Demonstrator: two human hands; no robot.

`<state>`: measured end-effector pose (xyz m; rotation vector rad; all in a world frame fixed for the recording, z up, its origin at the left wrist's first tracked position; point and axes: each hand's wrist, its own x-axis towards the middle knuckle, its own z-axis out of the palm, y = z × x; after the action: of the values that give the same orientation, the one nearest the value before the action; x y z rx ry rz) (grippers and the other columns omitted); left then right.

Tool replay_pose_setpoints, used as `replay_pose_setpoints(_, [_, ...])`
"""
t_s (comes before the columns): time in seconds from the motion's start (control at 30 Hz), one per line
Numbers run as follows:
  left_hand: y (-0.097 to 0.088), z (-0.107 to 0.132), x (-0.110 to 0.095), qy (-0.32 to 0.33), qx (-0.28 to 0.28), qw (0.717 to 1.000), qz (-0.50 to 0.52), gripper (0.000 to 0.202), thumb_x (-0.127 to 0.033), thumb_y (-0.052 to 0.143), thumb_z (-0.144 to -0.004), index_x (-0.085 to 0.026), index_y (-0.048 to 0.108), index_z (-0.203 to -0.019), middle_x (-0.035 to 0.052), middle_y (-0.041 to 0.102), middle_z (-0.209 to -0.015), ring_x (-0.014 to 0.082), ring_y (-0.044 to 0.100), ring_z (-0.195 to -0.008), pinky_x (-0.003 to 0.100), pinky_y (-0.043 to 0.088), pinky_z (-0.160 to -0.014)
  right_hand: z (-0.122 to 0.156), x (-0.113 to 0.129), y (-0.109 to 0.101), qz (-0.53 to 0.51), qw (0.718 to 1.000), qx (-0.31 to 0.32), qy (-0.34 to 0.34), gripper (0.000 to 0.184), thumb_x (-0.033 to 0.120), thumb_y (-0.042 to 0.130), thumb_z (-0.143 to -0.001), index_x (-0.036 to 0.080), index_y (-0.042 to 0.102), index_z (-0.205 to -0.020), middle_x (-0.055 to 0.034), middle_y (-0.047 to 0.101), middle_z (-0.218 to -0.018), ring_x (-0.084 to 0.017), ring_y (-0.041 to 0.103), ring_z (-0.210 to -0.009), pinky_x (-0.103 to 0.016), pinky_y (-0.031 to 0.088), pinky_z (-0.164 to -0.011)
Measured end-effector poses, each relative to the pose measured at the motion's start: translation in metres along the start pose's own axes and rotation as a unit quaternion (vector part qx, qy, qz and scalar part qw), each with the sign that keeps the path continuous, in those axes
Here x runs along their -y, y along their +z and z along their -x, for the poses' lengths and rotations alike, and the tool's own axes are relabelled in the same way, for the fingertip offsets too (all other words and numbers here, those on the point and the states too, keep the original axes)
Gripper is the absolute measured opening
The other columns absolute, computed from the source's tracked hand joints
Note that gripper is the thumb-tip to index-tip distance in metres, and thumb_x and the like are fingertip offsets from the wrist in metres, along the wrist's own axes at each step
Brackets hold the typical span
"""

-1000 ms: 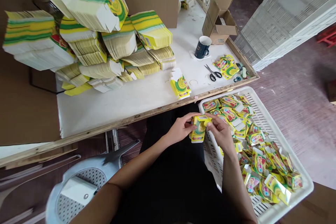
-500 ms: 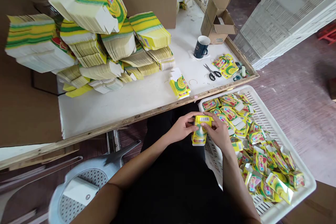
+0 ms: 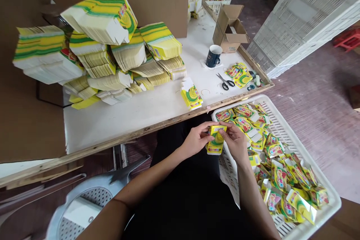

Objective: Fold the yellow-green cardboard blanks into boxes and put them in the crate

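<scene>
A small yellow and green printed carton [image 3: 216, 143] is held between both hands, just in front of the table edge. My left hand [image 3: 197, 138] grips its left side, thumb on the front face. My right hand [image 3: 234, 139] closes on its upper right, with the thumb near the barcode end. Fingers behind the carton are hidden. To the right stands a white plastic basket [image 3: 295, 137] with many similar cartons [image 3: 279, 175] in it. Another carton [image 3: 192, 95], with a white flap up, lies on the table near its front edge.
Bundles of flat cartons [image 3: 160, 43] are stacked on the white table [image 3: 112, 120] at left. A dark mug [image 3: 213, 57], scissors [image 3: 225, 82], flattened yellow cartons [image 3: 239, 75] and an open cardboard box [image 3: 230, 32] occupy its right side. A grey stool [image 3: 73, 191] stands lower left.
My right thumb has moved up the carton's face towards the barcode end. Both hands still hold the carton in nearly the same place. The camera view has shifted slightly.
</scene>
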<state>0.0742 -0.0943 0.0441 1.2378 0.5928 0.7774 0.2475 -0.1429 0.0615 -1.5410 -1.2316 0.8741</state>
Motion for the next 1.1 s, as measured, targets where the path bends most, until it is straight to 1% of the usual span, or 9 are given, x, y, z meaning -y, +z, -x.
replay_pose_setpoints(0.13, [-0.014, -0.016, 0.004, 0.088, -0.037, 0.982, -0.165, 0.052, -0.025, 0.061, -0.095, -0.022, 0.054, -0.146, 0.0144, 0.066, -0.14, 0.0263, 0.068, -0.123, 0.044, 0.055, -0.107, 0.002, 0.011, -0.033, 0.181, 0.974, -0.129, -0.036, 0.031, 0.043, 0.068, -0.09, 0.023, 0.077, -0.112, -0.0052, 0.068, -0.091, -0.015, 0.051, -0.066, -0.031, 0.044, -0.064])
replay_pose_setpoints(0.27, [-0.053, -0.048, 0.021, 0.124, -0.119, 0.899, -0.402, 0.065, -0.024, 0.062, -0.094, -0.02, 0.04, -0.155, 0.0181, 0.041, -0.162, 0.0328, 0.031, -0.156, 0.06, 0.023, -0.128, 0.01, 0.015, -0.068, 0.35, 0.898, -0.256, -0.07, 0.038, 0.05, 0.068, -0.088, 0.023, 0.078, -0.112, -0.0106, 0.066, -0.106, -0.019, 0.054, -0.08, -0.036, 0.047, -0.074])
replay_pose_setpoints(0.33, [-0.069, -0.062, 0.033, 0.092, -0.123, 0.871, -0.467, 0.068, -0.022, 0.062, -0.093, -0.014, 0.037, -0.156, 0.0223, 0.035, -0.165, 0.0349, 0.024, -0.158, 0.064, 0.018, -0.128, 0.015, 0.012, -0.071, 0.334, 0.913, -0.23, -0.053, 0.04, 0.051, 0.067, -0.089, 0.022, 0.077, -0.114, -0.011, 0.066, -0.106, -0.018, 0.053, -0.074, -0.035, 0.046, -0.069])
replay_pose_setpoints(0.43, [-0.081, -0.071, 0.048, 0.079, -0.117, 0.857, -0.496, 0.055, -0.024, 0.061, -0.095, -0.011, 0.051, -0.147, 0.0231, 0.048, -0.157, 0.0333, 0.037, -0.153, 0.06, 0.028, -0.127, 0.02, 0.004, -0.055, 0.271, 0.949, -0.159, -0.012, 0.036, 0.049, 0.064, -0.092, 0.021, 0.076, -0.11, -0.0094, 0.069, -0.099, -0.016, 0.052, -0.066, -0.033, 0.043, -0.06])
replay_pose_setpoints(0.57, [-0.08, -0.062, 0.057, 0.113, -0.13, 0.867, -0.468, 0.034, -0.025, 0.054, -0.099, -0.015, 0.068, -0.128, 0.0174, 0.064, -0.142, 0.0291, 0.055, -0.141, 0.054, 0.041, -0.122, 0.019, -0.003, -0.023, 0.186, 0.977, -0.098, 0.027, 0.035, 0.05, 0.063, -0.092, 0.02, 0.074, -0.108, -0.0086, 0.072, -0.097, -0.016, 0.054, -0.065, -0.032, 0.045, -0.059])
replay_pose_setpoints(0.7, [-0.071, -0.041, 0.055, 0.144, -0.163, 0.879, -0.424, 0.033, -0.029, 0.046, -0.103, -0.018, 0.075, -0.114, 0.0154, 0.075, -0.123, 0.0293, 0.07, -0.122, 0.054, 0.052, -0.113, 0.01, -0.009, 0.003, 0.094, 0.992, -0.045, 0.07, 0.042, 0.056, 0.063, -0.091, 0.019, 0.075, -0.109, -0.0096, 0.075, -0.094, -0.017, 0.06, -0.069, -0.032, 0.046, -0.06])
replay_pose_setpoints(0.8, [-0.065, -0.032, 0.051, 0.18, -0.164, 0.873, -0.423, 0.033, -0.032, 0.048, -0.103, -0.02, 0.073, -0.12, 0.0131, 0.074, -0.128, 0.0274, 0.065, -0.13, 0.051, 0.048, -0.117, -0.001, -0.014, 0.022, -0.004, 0.992, -0.043, 0.118, 0.053, 0.064, 0.058, -0.091, 0.017, 0.074, -0.11, -0.0111, 0.077, -0.095, -0.016, 0.059, -0.066, -0.03, 0.045, -0.057])
replay_pose_setpoints(0.93, [-0.072, -0.041, 0.052, 0.159, -0.142, 0.847, -0.486, 0.049, -0.035, 0.061, -0.097, -0.016, 0.058, -0.142, 0.0166, 0.052, -0.155, 0.032, 0.039, -0.152, 0.059, 0.032, -0.126, -0.012, -0.019, 0.044, -0.068, 0.989, -0.014, 0.132, 0.056, 0.066, 0.065, -0.084, 0.016, 0.073, -0.109, -0.0108, 0.079, -0.094, -0.014, 0.057, -0.063, -0.028, 0.045, -0.055])
replay_pose_setpoints(1.1, [-0.083, -0.051, 0.059, 0.136, -0.128, 0.851, -0.491, 0.037, -0.019, 0.045, -0.102, -0.012, 0.068, -0.13, 0.0168, 0.064, -0.142, 0.0275, 0.055, -0.141, 0.05, 0.046, -0.12, -0.012, -0.018, 0.052, -0.08, 0.986, 0.023, 0.142, 0.053, 0.065, 0.07, -0.08, 0.018, 0.073, -0.105, -0.0094, 0.079, -0.089, -0.013, 0.055, -0.059, -0.028, 0.044, -0.054])
